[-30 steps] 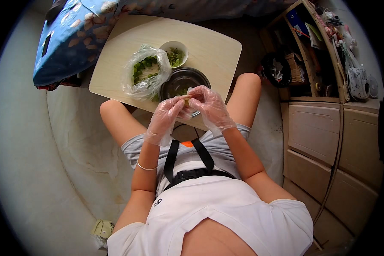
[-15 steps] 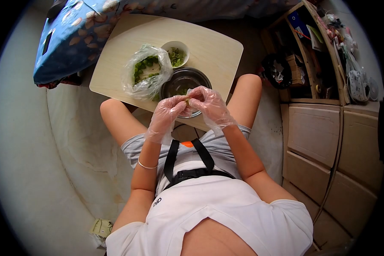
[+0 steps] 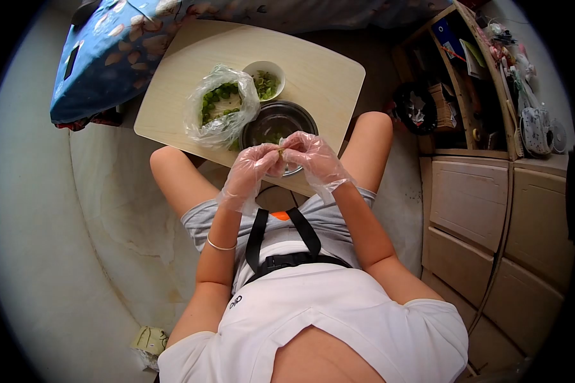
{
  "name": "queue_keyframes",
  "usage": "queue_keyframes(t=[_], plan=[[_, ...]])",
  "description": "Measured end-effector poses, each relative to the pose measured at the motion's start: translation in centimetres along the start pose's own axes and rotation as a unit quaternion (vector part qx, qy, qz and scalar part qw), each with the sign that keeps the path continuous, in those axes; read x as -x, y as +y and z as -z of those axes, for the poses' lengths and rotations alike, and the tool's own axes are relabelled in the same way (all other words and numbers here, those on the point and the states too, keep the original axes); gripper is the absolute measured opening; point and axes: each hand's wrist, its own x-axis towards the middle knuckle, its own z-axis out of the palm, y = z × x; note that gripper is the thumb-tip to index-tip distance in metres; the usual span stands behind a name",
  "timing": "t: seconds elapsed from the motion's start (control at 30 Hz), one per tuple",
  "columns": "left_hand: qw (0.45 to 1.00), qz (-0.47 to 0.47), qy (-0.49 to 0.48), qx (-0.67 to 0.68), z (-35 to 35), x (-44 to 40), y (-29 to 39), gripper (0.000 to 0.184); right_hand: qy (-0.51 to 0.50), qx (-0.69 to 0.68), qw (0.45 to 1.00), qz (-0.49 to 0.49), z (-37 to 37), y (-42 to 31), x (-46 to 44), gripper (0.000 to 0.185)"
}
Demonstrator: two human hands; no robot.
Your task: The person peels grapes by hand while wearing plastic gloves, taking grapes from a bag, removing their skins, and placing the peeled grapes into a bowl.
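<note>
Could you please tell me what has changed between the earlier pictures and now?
Very little: the fingertips of the left hand and right hand have at most shifted slightly, pinched together at the near side of the steel bowl. Nothing was visibly picked up or let go, though any bit between them is too small to identify. The bag, white bowl and table stayed put.

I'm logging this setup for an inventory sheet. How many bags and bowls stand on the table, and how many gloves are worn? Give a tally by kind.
Clear plastic bag: 1
White bowl: 1
Metal bowl: 1
Clear gloves, one on each hand: 2
Total: 5
</note>
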Motion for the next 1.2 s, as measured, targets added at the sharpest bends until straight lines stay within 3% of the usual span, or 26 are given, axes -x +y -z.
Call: queue_keyframes(t=[0.23, 0.33, 0.4, 0.5, 0.63, 0.7, 0.8, 0.93, 1.0, 1.13, 1.2], plan=[[1.000, 0.017, 0.009, 0.011, -0.5, 0.2, 0.5, 0.020, -0.011, -0.015, 1.000, -0.008, 0.0, 0.1, 0.0, 0.018], [1.000, 0.018, 0.014, -0.013, -0.5, 0.2, 0.4, 0.020, -0.003, 0.014, 0.999, 0.048, -0.3, 0.0, 0.2, 0.024], [0.997, 0.023, 0.030, -0.070, -0.9, 0.3, 0.7, 0.020, 0.019, 0.199, 0.962, 0.185, -0.2, 0.1, 0.1, 0.025], [0.996, 0.017, 0.027, -0.078, -0.9, 0.3, 0.6, 0.021, -0.003, 0.274, 0.925, 0.264, -0.5, -0.4, 0.4, 0.028], [0.997, 0.034, 0.024, -0.069, -1.0, 0.5, 1.0, 0.020, -0.010, 0.325, 0.907, 0.266, -0.9, -1.3, 0.8, 0.032], [0.996, 0.040, 0.023, -0.073, -1.1, 0.6, 1.4, 0.020, -0.002, 0.416, 0.857, 0.304, -1.0, -1.9, 1.0, 0.031], [0.989, 0.052, 0.054, -0.128, -1.1, 0.5, 1.4, 0.018, 0.025, 0.450, 0.826, 0.339, -1.8, -2.0, 1.3, 0.027], [0.993, 0.040, 0.024, -0.107, -1.2, 0.6, 1.6, 0.016, 0.030, 0.458, 0.817, 0.350, -1.7, -1.8, 1.0, 0.023], [0.996, 0.036, 0.017, -0.077, -1.2, 0.6, 1.2, 0.017, 0.049, 0.385, 0.851, 0.353, -1.3, -0.5, 0.4, 0.016], [0.996, 0.024, 0.038, -0.071, -1.6, 0.7, 1.1, 0.018, 0.079, 0.358, 0.869, 0.332, -1.3, 0.3, 0.4, 0.012], [0.997, 0.052, 0.037, -0.051, -1.4, 0.6, 1.1, 0.017, 0.105, 0.336, 0.895, 0.273, -1.6, 0.2, 0.8, 0.012]])
